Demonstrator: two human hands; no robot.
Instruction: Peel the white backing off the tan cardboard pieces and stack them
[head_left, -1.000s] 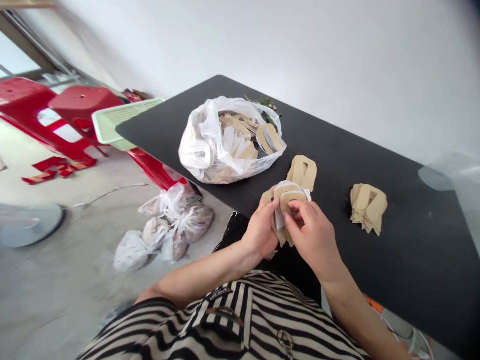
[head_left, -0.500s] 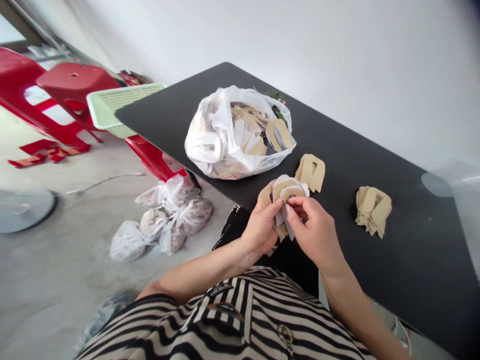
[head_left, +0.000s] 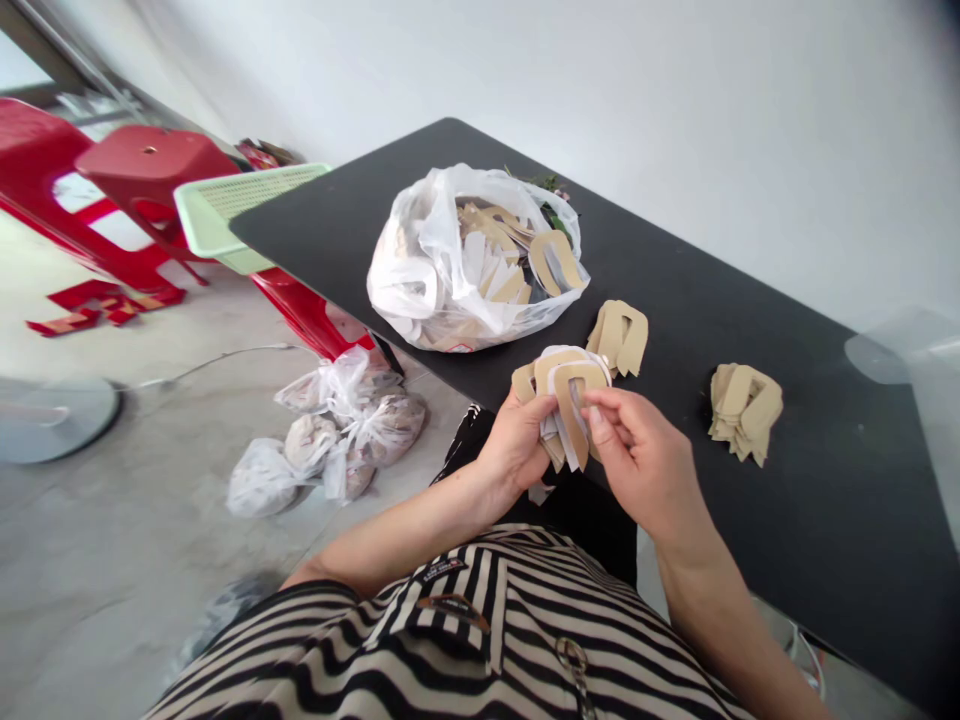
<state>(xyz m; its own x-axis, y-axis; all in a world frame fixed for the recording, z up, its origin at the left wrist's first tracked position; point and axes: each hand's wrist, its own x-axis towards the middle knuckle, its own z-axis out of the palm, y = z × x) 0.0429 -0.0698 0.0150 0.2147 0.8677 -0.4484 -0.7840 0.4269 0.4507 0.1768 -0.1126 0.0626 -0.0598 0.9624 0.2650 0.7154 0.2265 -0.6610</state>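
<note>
My left hand (head_left: 517,440) is closed around a fanned bunch of U-shaped cardboard cutouts (head_left: 574,390), tan on one face and white on the other, its thumb pressing on top. At the right edge of the uppermost tan cutout, my right hand (head_left: 637,445) pinches with thumb and fingertips; part of that grip is hidden. Just beyond the hands, a small pile of tan cutouts (head_left: 624,335) lies on the black table (head_left: 787,490). Farther right sits another pile of the same cutouts (head_left: 746,405). An open white plastic bag (head_left: 420,240) full of loose cutouts stands behind my left hand.
Several tied plastic bags (head_left: 382,425) lie on the floor left of the table. Red stools (head_left: 154,160) and a pale green basket (head_left: 214,215) stand at the far left. A white wall (head_left: 675,120) runs along the table's far side.
The top cutout in the bunch now shows its full tan face, with a slot visible. My right hand has shifted slightly to the right, its fingers at the cutout's edge.
</note>
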